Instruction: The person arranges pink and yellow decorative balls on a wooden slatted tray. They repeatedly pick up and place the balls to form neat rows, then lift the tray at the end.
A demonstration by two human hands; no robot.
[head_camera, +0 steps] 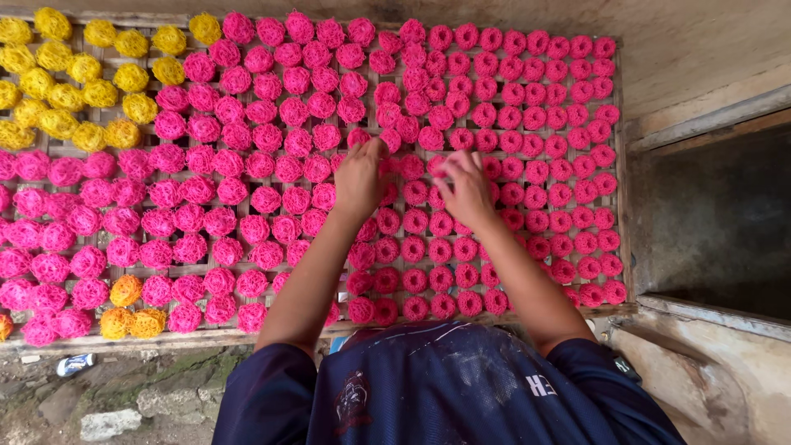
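Two hands work mid-rack: your left hand (359,177) rests, fingers together, on pink noodle nests (247,165); your right hand (465,189), blurred, has fingers bent over nests, grip unclear. Yellow nests (66,78) sit at ten o'clock. The bamboo rack (620,165) ends at three o'clock beside a concrete ledge (709,119); nests crowd every edge.

Outdoor drying yard: noodle nests (272,198) on bamboo rack (247,334)

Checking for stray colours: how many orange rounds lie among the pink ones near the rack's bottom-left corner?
4: one orange round, two below it, one cut off at left edge; more possibly offscreen.
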